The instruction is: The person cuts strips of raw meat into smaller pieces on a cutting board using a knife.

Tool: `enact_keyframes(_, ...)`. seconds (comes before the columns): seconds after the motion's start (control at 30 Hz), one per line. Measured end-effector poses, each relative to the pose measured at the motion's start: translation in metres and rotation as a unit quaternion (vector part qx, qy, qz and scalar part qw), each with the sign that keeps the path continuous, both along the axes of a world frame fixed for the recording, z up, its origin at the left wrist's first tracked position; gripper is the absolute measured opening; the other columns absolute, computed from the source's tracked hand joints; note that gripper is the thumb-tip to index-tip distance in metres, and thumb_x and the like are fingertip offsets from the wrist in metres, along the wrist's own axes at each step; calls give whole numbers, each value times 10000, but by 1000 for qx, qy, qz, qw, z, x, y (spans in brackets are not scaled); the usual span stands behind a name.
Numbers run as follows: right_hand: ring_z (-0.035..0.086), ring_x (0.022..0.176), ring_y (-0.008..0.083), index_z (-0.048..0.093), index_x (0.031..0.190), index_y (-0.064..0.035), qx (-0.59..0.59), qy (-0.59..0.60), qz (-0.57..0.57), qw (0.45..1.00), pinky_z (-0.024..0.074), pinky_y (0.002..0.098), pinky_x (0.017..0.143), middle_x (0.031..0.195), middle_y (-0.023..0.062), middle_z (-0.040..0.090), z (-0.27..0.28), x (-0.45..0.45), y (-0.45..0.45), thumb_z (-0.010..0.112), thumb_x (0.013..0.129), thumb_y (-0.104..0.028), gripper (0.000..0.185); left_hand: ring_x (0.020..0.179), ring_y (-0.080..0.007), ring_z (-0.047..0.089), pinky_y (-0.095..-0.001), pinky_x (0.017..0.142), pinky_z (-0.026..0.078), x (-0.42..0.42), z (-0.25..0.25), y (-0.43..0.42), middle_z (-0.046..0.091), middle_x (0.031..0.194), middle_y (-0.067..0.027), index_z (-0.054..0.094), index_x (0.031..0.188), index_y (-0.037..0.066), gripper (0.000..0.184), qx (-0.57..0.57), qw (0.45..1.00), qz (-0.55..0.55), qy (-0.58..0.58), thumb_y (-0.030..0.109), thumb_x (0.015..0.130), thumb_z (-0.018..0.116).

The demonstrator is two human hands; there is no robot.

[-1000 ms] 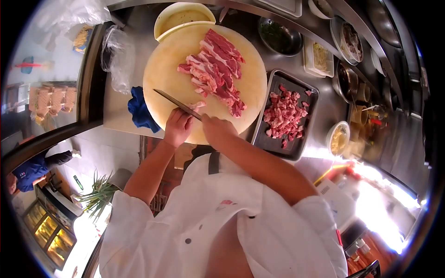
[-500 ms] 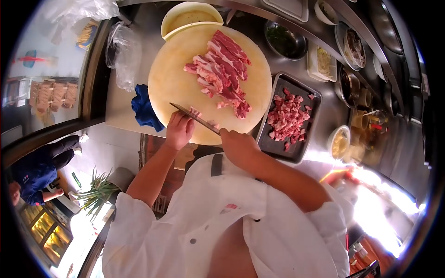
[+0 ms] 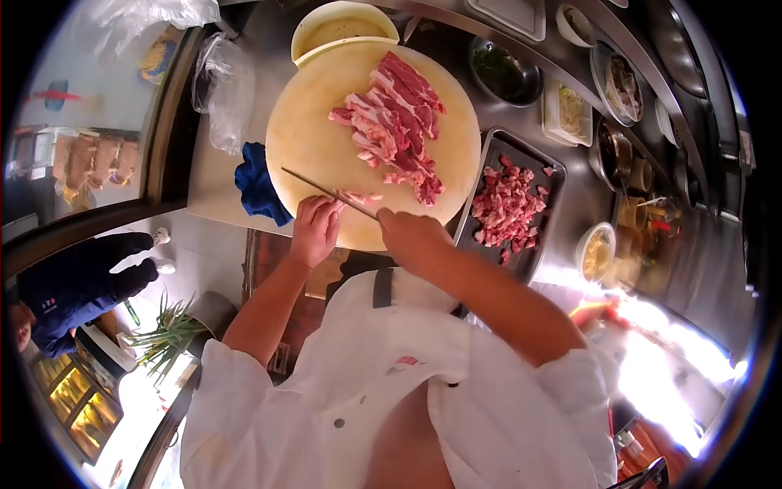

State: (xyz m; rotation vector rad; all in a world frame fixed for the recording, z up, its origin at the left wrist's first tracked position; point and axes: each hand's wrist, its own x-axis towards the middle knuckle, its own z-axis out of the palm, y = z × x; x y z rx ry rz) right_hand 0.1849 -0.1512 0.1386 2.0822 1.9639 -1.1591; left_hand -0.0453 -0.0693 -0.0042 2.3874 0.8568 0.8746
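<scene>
My right hand (image 3: 412, 238) grips the handle of a knife (image 3: 326, 191), its blade slanting up to the left across the round cutting board (image 3: 297, 122). My left hand (image 3: 316, 230) is closed at the board's near edge, fingertips pressed on a small strip of raw meat (image 3: 359, 197) beside the blade. Part of that strip shows just beyond the knife; the rest is hidden by the blade and fingers. Farther back on the board lie larger slabs of red, fat-streaked meat (image 3: 399, 122). To the right, a dark metal tray (image 3: 531, 259) holds a heap of cut meat pieces (image 3: 507, 204).
Behind the board stands a pale yellow container (image 3: 303, 50). Left of it are a blue cloth (image 3: 259, 183) and a clear plastic bag (image 3: 224, 98). Bowls, including one with greens (image 3: 498, 69), line the right side. Another person (image 3: 73, 281) is at lower left.
The knife and my right hand have moved up and away from me, and the blade tip swings left. My left hand stays nearly in place. The other person has shifted.
</scene>
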Motion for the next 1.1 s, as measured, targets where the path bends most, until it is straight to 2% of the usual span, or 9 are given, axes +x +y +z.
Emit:
enact_keyframes(0.13, 741, 846, 439, 558, 1161, -47, 2, 7, -6, 1000, 591, 557, 741, 919, 202, 724, -15, -12, -16, 500, 1073, -204, 189, 1045, -405, 640, -491, 921, 557, -2, -10, 1, 652, 1151, -153, 655, 1108, 43, 206, -24, 1000, 0, -5, -2, 912, 700)
enact_keyframes(0.23, 769, 865, 398, 576, 1227, -29, 41, 4, -15, 999, 613, 513, 742, 953, 194, 744, -46, -33, 7, 553, 1024, -167, 247, 1038, -401, 645, -493, 912, 560, 1, -7, 3, 658, 1149, -148, 651, 1081, 43, 190, -21, 1000, -12, -15, -9, 906, 703)
enact_keyframes(0.33, 763, 872, 418, 578, 1223, -36, 91, 15, -15, 996, 609, 519, 755, 974, 198, 748, -67, -41, 34, 546, 1035, -176, 237, 1023, -394, 651, -491, 930, 556, 4, -3, 5, 669, 1153, -138, 660, 1093, 41, 212, -27, 999, -31, -32, -29, 897, 696)
enact_keyframes(0.43, 754, 873, 437, 581, 1228, -42, 74, 49, -23, 996, 603, 528, 765, 993, 203, 750, -57, -21, 38, 540, 1037, -175, 237, 1055, -384, 644, -487, 951, 549, -1, 3, 2, 662, 1211, -142, 672, 1121, 47, 243, -24, 999, -36, -11, -39, 894, 681)
enact_keyframes(0.53, 752, 859, 435, 579, 1210, -47, 43, 32, -13, 998, 601, 534, 763, 970, 202, 740, -24, -13, 21, 538, 1034, -168, 218, 1094, -380, 629, -485, 964, 544, -11, 13, -6, 642, 1240, -145, 680, 1142, 55, 259, 6, 1000, 9, 19, -29, 897, 678)
enact_keyframes(0.63, 754, 857, 422, 569, 1191, -45, -32, -17, 23, 999, 602, 531, 763, 946, 193, 730, 12, -15, 4, 539, 1031, -161, 200, 1105, -395, 616, -491, 957, 544, -20, -2, -7, 625, 1234, -155, 659, 1175, 62, 274, -14, 1000, 1, 15, -1, 909, 682)
enact_keyframes(0.87, 765, 877, 407, 547, 1190, -32, 13, -1, 6, 1000, 613, 521, 778, 975, 202, 742, -42, -49, 10, 548, 1019, -153, 209, 1060, -413, 627, -502, 947, 540, -22, -10, 0, 645, 1140, -165, 633, 1137, 44, 199, -44, 999, -22, 14, 26, 944, 678)
enact_keyframes(1.0, 751, 901, 427, 565, 1175, -34, 58, 41, -10, 997, 596, 546, 802, 985, 241, 748, -63, -43, 30, 546, 1038, -190, 209, 1068, -380, 641, -477, 936, 548, -17, -5, 0, 660, 1130, -158, 652, 1112, 46, 189, -37, 999, -20, -11, 16, 933, 703)
enact_keyframes(1.1, 738, 911, 433, 582, 1199, -31, 105, 61, -34, 992, 571, 572, 826, 952, 242, 738, -53, -21, 29, 525, 1064, -211, 233, 1095, -334, 646, -450, 945, 558, -21, 10, -2, 658, 1190, -107, 689, 1183, 74, 281, -15, 1000, -5, 7, 6, 912, 723)
